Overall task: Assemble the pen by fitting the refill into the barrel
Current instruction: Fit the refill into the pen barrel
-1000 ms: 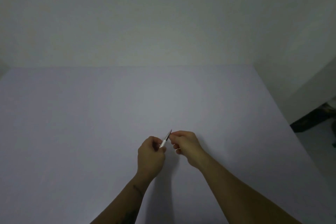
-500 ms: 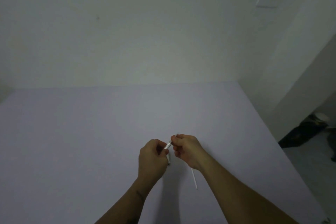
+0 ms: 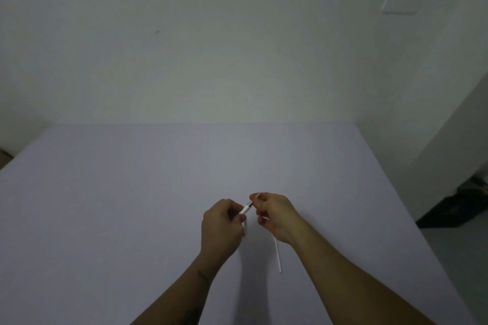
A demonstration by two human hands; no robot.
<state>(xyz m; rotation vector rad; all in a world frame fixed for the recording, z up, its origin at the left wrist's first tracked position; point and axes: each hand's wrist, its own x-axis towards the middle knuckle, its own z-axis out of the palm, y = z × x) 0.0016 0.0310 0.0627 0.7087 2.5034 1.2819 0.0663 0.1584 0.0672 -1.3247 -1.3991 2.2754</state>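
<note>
Head view | left hand (image 3: 221, 221) pinching barrel (image 3: 246, 210) near its mouth | right hand (image 3: 274, 212) pinching refill (image 3: 277, 256), tail trailing toward tabletop (image 3: 132, 206) | refill judged light, thin, bendy: grip close to entering end.

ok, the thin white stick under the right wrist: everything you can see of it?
The thin white stick looks like a slim, straight plastic tube, plain white. It runs from beneath the right hand down toward the viewer, its near end free above the table. Its upper part is hidden by the wrist; whether the fingers grip it is unclear.
</note>
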